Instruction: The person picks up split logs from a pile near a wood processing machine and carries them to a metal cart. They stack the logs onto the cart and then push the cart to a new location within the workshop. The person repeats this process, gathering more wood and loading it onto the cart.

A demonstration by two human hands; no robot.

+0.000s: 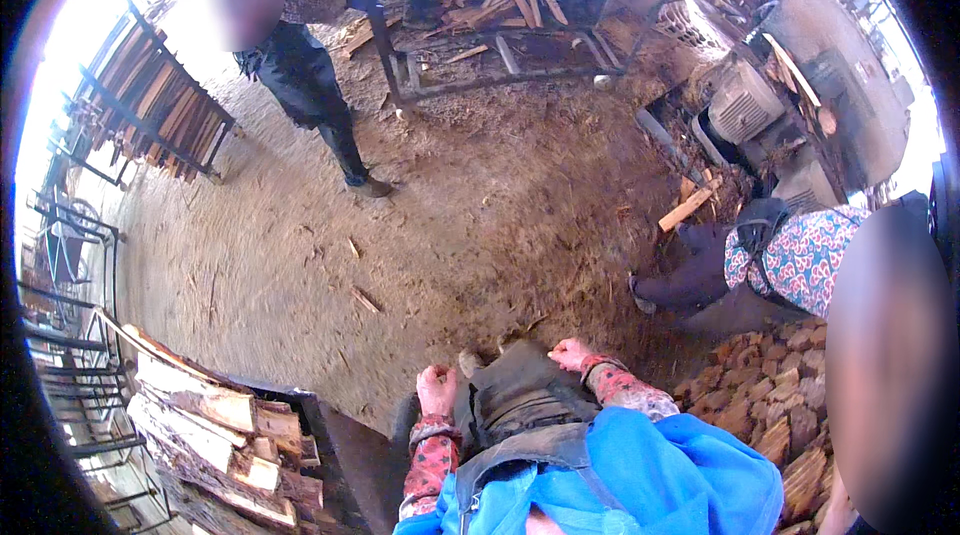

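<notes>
My left hand (437,390) is closed, its fingers curled, just left of the dark grey apron (525,390) over my front. Beside the apron's right edge my right hand (570,355) is closed too, fingers drawn together toward the cloth. Whether either hand holds anything is too small to make out. Red patterned sleeves (432,465) with dark spots cover both forearms, and a blue garment (660,470) covers my body.
Split wood (200,410) is stacked at the lower left; a pile of wood pieces (790,375) lies at the right. One person (310,85) stands far left, another (800,255) is close on the right. Machinery with a motor (745,100) and a metal frame (500,80) stand beyond.
</notes>
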